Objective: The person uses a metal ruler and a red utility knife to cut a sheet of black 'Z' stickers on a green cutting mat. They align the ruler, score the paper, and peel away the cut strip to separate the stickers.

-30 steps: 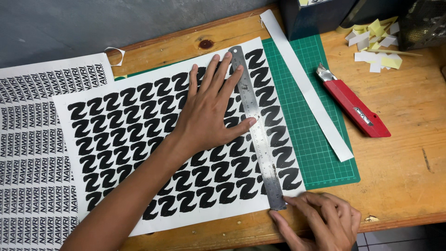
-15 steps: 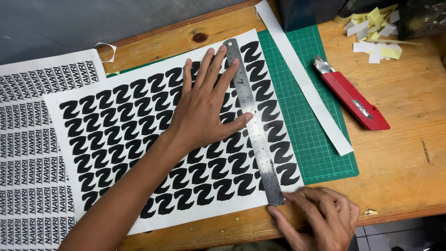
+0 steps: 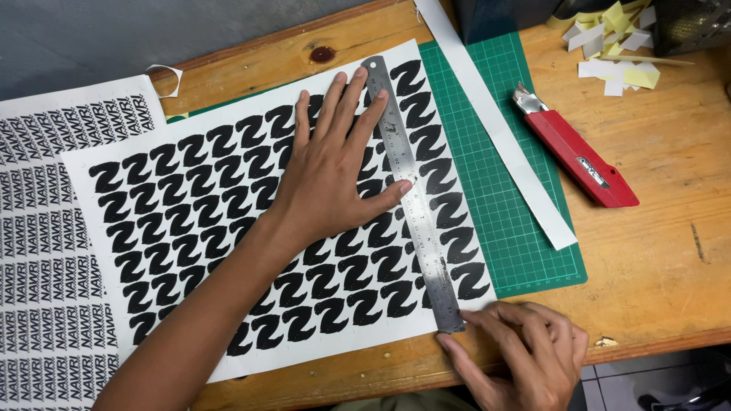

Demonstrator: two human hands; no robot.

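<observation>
Left hand point(image 3: 335, 179) is lying flat and spread on the printed sheet point(image 3: 228, 221), fingers splayed, thumb tip and fingertips touching the left edge of the steel ruler point(image 3: 411, 190); it is pressing, not gripping. Right hand point(image 3: 525, 358) is sitting at the near edge of the tabletop point(image 3: 670, 251), its index fingertip and thumb pinching the ruler's near end.

The ruler is lying diagonally across the sheet, far end near the sheet's top edge, near end at its bottom edge, with one column of black curved shapes showing to its right.

The sheet is overlapping a green cutting mat point(image 3: 518, 213), which is showing along the right side. A long white paper strip point(image 3: 502, 129) is lying on the mat, running roughly parallel to the ruler and well apart from it. A red utility knife point(image 3: 579, 160) is resting just beyond the strip, on bare wood, untouched. Yellow and white paper scraps point(image 3: 617, 53) are piling at the far right corner beside dark boxes point(image 3: 518, 15). A second sheet of small black lettering point(image 3: 46, 251) is lying under the first on the left.
</observation>
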